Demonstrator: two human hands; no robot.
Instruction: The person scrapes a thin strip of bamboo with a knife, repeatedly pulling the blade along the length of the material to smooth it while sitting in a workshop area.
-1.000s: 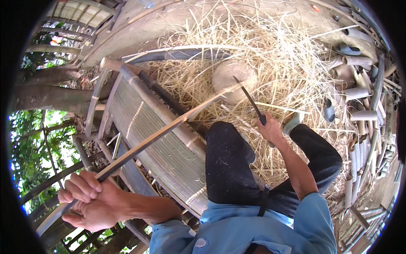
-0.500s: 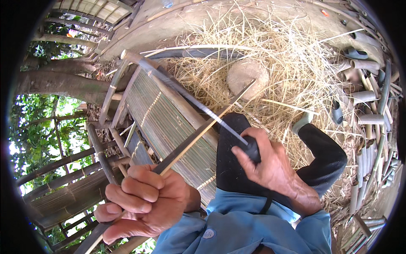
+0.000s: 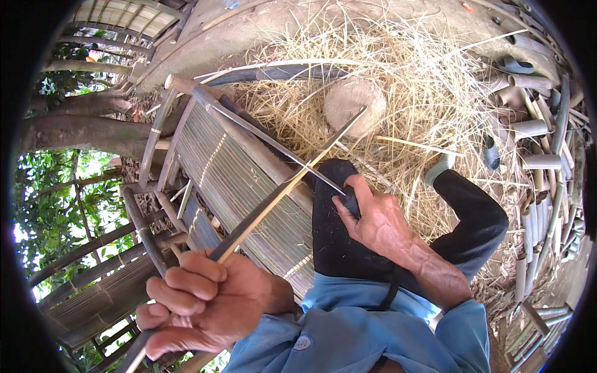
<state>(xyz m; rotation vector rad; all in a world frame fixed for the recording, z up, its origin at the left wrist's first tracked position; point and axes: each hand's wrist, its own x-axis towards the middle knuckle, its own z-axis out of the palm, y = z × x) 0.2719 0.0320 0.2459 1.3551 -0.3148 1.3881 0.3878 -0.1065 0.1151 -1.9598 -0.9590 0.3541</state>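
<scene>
I am clamping my left hand (image 3: 199, 301) on a bamboo strip (image 3: 292, 180) running toward one o'clock, while my right hand (image 3: 373, 221) is gripping a knife (image 3: 280, 149) crossing it.

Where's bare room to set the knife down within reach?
The slatted bamboo bench left of the knee is bare. A strip of dirt lies beyond the shavings. The bamboo tubes crowd the right; the round stone sits among the shavings.
</scene>
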